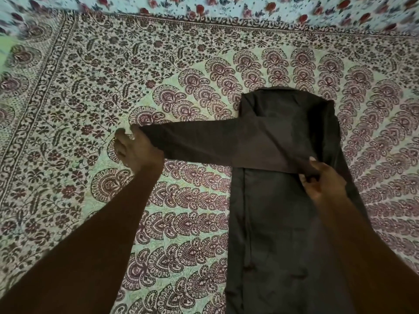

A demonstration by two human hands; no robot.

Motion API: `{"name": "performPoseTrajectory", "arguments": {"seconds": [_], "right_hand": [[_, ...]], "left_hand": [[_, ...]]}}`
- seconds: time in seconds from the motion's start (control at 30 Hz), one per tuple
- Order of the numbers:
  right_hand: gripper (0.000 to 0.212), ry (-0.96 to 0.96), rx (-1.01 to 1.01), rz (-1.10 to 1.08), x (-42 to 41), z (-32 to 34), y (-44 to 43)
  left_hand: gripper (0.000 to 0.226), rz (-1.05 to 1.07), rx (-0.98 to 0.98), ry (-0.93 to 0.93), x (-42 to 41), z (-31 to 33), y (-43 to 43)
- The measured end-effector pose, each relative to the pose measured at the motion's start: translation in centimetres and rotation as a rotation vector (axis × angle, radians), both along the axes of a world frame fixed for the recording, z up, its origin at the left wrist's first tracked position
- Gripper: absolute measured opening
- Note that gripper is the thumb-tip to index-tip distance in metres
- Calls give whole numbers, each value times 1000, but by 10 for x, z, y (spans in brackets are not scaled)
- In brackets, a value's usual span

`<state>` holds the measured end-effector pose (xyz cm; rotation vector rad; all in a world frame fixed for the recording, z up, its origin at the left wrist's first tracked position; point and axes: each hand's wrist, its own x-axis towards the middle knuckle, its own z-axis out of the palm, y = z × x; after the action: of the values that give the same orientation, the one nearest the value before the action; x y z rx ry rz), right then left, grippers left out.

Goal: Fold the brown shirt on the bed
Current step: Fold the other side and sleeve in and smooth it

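The brown shirt (278,223) lies lengthwise on the right half of the bed, its body narrowed into a long strip with the collar end farthest from me. One sleeve (204,141) stretches straight out to the left across the bedsheet. My left hand (136,150) grips the cuff end of that sleeve. My right hand (322,180) pinches the fabric where the sleeve meets the body, near the shirt's right edge. Both forearms reach in from the bottom of the view.
The bed is covered by a patterned sheet (113,75) with maroon paisley and floral print and a border along the left and far edges. A light floral cloth (226,7) runs along the far side.
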<state>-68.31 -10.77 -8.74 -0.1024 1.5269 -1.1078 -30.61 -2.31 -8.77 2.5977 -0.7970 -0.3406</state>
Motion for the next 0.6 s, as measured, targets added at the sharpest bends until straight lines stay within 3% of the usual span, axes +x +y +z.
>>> {"name": "performPoseTrajectory", "arguments": {"seconds": [0.07, 0.17, 0.27, 0.37, 0.43, 0.53, 0.6], "right_hand": [[16, 29, 46, 43, -4, 0, 1], [14, 116, 91, 131, -9, 1, 1], [13, 153, 84, 203, -11, -2, -1], [8, 90, 74, 216, -18, -1, -5], [1, 54, 82, 263, -26, 2, -4], [23, 208, 53, 375, -39, 4, 5], [36, 318, 29, 430, -46, -1, 10]], "left_hand": [[66, -194, 9, -129, -13, -3, 4], [59, -664, -124, -76, -43, -4, 3], [63, -1033, 23, -131, -72, -12, -4], [64, -954, 285, -111, -82, -23, -12], [65, -846, 344, -120, -86, -26, -13], [71, -827, 293, -223, -100, -19, -11], [77, -926, 275, -232, -109, -16, -12]]}}
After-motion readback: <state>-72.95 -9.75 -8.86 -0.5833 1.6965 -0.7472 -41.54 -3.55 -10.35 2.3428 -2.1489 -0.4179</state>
